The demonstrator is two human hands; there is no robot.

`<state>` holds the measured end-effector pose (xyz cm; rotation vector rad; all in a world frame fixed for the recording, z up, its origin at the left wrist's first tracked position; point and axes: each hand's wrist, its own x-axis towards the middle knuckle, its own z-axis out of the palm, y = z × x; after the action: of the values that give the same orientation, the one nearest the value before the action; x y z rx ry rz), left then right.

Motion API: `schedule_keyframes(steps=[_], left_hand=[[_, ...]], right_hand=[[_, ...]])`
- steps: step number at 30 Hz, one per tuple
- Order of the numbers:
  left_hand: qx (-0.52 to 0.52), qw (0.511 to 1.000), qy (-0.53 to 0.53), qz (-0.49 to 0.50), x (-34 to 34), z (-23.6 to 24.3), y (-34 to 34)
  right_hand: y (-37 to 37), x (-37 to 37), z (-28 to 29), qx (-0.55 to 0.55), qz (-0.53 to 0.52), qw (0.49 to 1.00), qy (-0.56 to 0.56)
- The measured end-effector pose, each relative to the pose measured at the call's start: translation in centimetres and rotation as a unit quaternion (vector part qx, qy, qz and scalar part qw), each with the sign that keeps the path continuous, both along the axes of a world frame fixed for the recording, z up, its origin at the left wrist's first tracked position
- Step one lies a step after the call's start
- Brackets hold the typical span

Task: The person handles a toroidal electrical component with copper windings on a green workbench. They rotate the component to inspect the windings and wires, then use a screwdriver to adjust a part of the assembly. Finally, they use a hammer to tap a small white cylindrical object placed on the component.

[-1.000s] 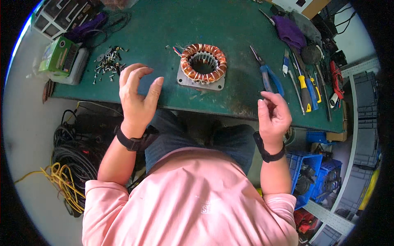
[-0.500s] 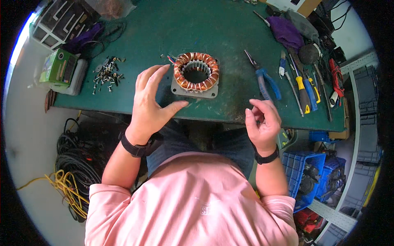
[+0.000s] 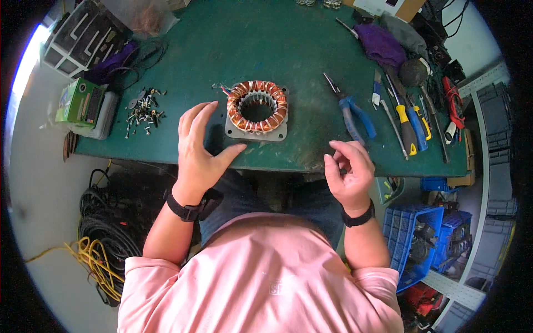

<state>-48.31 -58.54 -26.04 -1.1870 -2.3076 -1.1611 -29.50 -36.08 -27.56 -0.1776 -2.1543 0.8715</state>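
- Nearest, we note the pink shirt (image 3: 239,283) and black wristbands (image 3: 358,218).
- Right hand (image 3: 353,170): fingers curled, thumb and forefinger slightly apart. We place it nearer than the pliers (image 3: 345,104).
- Left hand (image 3: 195,151): thumb and fingers spread wide apart, just beside the grey plate (image 3: 255,135); we cannot tell whether it touches the bench (image 3: 202,55).
- Copper ring winding (image 3: 257,126), white-laced, sits on that plate, farther off than both hands and between them sideways; coloured leads (image 3: 224,89) at its far left.
- Pliers lie right of it, tips pointing away.
- Left, we log heaped screws (image 3: 145,114); far right, a purple cloth (image 3: 383,47).
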Motion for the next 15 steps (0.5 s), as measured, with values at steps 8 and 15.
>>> schedule_keyframes(steps=[8,15], left_hand=[[0.001,1.0,0.02,-0.009,0.12,0.08,0.54],[-0.021,0.999,0.042,0.001,0.22,-0.27,0.87]], right_hand=[[0.22,0.15,0.22,0.039,0.009,0.999,-0.013],[0.32,0.22,-0.13,0.06,0.017,0.998,-0.003]])
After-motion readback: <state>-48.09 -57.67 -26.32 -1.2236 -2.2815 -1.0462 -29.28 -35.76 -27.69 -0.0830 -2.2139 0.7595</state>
